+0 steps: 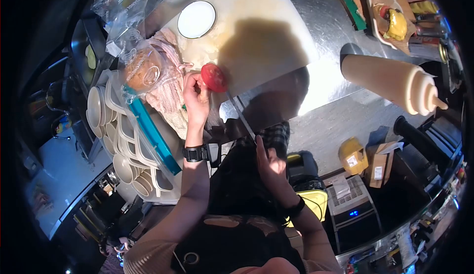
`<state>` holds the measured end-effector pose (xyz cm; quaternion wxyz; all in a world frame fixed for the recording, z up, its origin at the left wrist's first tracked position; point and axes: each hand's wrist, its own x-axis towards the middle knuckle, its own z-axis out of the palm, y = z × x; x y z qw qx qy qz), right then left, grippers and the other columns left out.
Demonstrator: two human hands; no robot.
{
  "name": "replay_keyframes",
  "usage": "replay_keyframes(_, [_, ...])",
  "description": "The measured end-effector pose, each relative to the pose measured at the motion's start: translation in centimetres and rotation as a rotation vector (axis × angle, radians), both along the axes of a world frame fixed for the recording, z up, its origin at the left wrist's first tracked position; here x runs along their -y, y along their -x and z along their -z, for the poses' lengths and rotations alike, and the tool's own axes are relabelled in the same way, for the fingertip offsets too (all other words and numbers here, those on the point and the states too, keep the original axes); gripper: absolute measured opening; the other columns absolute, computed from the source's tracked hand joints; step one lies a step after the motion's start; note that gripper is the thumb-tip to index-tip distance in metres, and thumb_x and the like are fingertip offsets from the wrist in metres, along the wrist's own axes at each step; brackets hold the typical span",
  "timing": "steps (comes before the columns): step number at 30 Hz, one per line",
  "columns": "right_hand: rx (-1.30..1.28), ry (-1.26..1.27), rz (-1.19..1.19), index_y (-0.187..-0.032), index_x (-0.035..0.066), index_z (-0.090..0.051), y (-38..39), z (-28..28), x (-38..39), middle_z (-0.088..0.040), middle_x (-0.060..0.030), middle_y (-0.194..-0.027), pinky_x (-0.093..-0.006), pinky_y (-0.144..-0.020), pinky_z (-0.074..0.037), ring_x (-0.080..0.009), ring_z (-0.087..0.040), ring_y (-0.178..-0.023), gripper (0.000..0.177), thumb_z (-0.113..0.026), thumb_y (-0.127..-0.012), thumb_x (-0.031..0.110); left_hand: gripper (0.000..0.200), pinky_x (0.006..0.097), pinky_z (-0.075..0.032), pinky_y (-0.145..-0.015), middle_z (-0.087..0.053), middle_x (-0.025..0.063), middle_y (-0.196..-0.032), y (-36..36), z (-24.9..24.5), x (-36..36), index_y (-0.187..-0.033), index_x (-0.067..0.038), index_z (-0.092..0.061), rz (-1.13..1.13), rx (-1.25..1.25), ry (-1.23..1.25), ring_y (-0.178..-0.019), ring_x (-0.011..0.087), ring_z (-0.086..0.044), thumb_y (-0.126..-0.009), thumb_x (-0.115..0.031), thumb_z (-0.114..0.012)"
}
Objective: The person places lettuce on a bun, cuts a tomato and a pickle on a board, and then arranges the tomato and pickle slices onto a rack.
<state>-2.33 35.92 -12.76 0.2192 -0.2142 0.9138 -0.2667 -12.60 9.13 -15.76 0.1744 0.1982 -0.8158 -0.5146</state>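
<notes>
My left hand [196, 96] holds a red tomato piece [214, 77], its cut face showing, over the near left part of the white cutting board [256, 2]. In my right hand [271, 164] is a long knife [242, 113], its blade pointing up and left with the tip close to the tomato. A white round lid or dish [196, 19] lies on the board beyond my left hand. Left of that hand are a crumpled striped cloth [165, 94] and a bun in a clear plastic bag [143, 69].
Stacked white containers [121, 131] and a teal-edged tray [154, 136] stand at the left. A squeeze bottle [390, 81] is at the right. Behind it sits an open box with a burger [395, 24]. A yellow bin lid [312, 207] is low, near my right arm.
</notes>
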Motion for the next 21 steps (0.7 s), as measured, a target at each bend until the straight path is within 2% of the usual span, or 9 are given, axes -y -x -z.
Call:
replay_keyframes(2, [0.005, -0.023, 0.006, -0.152, 0.014, -0.036, -0.1, -0.7, -0.9, -0.061, -0.0191, -0.092, -0.0408, -0.048, -0.053, -0.0310, -0.068, -0.061, 0.067, -0.060, -0.090, 0.011, 0.018, 0.0248, -0.040, -0.070, -0.048, 0.0005, -0.087, -0.2, 0.2, 0.3, -0.093, -0.001, -0.059, -0.011, 0.018, -0.035, -0.078, 0.0107, -0.045, -0.095, -0.017, -0.065])
replay_keyframes(5, [-0.143, 0.025, 0.083, -0.147, 0.019, -0.046, 0.8, -0.5, -1.2, -0.058, -0.0175, -0.086, -0.0446, -0.041, -0.048, -0.0341, -0.061, -0.051, 0.055, -0.062, -0.095, 0.015, 0.008, 0.0249, -0.040, -0.071, -0.048, 0.0015, -0.087, -0.1, 0.8, 1.0, -0.093, 0.000, -0.059, -0.003, 0.017, -0.091, -0.078, 0.0115, -0.046, -0.091, -0.005, -0.064])
replay_keyframes(6, [-0.153, -0.016, 0.088, -0.146, 0.021, -0.049, 1.1, -0.7, -1.4, -0.058, -0.0157, -0.086, -0.0458, -0.043, -0.049, -0.0348, -0.063, -0.053, 0.051, -0.061, -0.096, 0.019, 0.006, 0.0251, -0.040, -0.072, -0.049, 0.0022, -0.086, 0.1, 0.0, 0.9, -0.093, 0.000, -0.059, 0.002, 0.018, -0.112, -0.078, 0.0121, -0.047, -0.089, -0.001, -0.063])
replay_keyframes(9, [-0.144, -0.109, 0.090, -0.143, 0.021, -0.052, 1.5, -2.9, -3.5, -0.058, -0.0137, -0.084, -0.0454, -0.046, -0.051, -0.0345, -0.064, -0.055, 0.048, -0.061, -0.096, 0.022, 0.013, 0.0278, -0.043, -0.075, -0.053, 0.0064, -0.088, 0.4, -2.2, 0.6, -0.094, 0.001, -0.058, 0.055, 0.028, 0.065, -0.081, 0.0174, -0.052, -0.082, 0.006, -0.060])
replay_keyframes(10, [-0.084, -0.121, 0.111, -0.139, 0.021, -0.058, 1.9, -4.1, -4.4, -0.059, -0.0127, -0.083, -0.0435, -0.050, -0.053, -0.0345, -0.065, -0.059, 0.042, -0.061, -0.097, 0.023, 0.015, 0.0311, -0.046, -0.079, -0.057, 0.0105, -0.092, 0.4, -1.9, 0.8, -0.096, 0.000, -0.058, 0.064, -0.021, 0.046, -0.085, 0.0234, -0.056, -0.082, 0.003, -0.061])
replay_keyframes(15, [-0.071, -0.050, 0.184, -0.126, 0.007, -0.067, 1.8, -7.3, -10.4, -0.063, -0.0169, -0.078, -0.0417, -0.058, -0.055, -0.0324, -0.067, -0.063, 0.035, -0.064, -0.093, 0.014, 0.019, 0.0334, -0.046, -0.077, -0.056, 0.0107, -0.091, 0.1, -0.9, 1.0, -0.097, -0.002, -0.057, 0.008, -0.058, 0.037, -0.084, 0.0244, -0.055, -0.081, -0.005, -0.065])
replay_keyframes(17, [-0.174, 0.050, 0.244, -0.125, -0.002, -0.065, 2.9, -7.6, -9.7, -0.063, -0.0206, -0.078, -0.0450, -0.063, -0.054, -0.0362, -0.067, -0.068, 0.035, -0.064, -0.092, 0.011, 0.019, 0.0333, -0.045, -0.074, -0.055, 0.0103, -0.089, 0.2, 0.0, 0.7, -0.096, -0.002, -0.057, -0.011, -0.133, 0.010, -0.082, 0.0241, -0.054, -0.080, -0.006, -0.066])
replay_keyframes(19, [-0.189, -0.063, 0.247, -0.137, -0.003, -0.053, 6.4, -8.0, -5.9, -0.061, -0.0262, -0.092, -0.0482, -0.069, -0.053, -0.0431, -0.065, -0.082, 0.044, -0.059, -0.095, 0.009, 0.017, 0.0349, -0.044, -0.072, -0.055, 0.0098, -0.085, 0.4, 0.3, 0.6, -0.092, -0.003, -0.057, -0.031, -0.124, -0.021, -0.079, 0.0237, -0.054, -0.079, -0.007, -0.068])
replay_keyframes(21, [-0.154, -0.098, 0.267, -0.148, -0.005, -0.033, 10.5, -5.8, -1.3, -0.052, -0.0330, -0.108, -0.0511, -0.078, -0.050, -0.0501, -0.060, -0.092, 0.055, -0.052, -0.097, 0.006, 0.017, 0.0360, -0.044, -0.071, -0.056, 0.0100, -0.085, 0.4, 1.0, 0.7, -0.090, -0.004, -0.057, -0.036, -0.064, 0.000, -0.079, 0.0239, -0.055, -0.078, -0.006, -0.068])
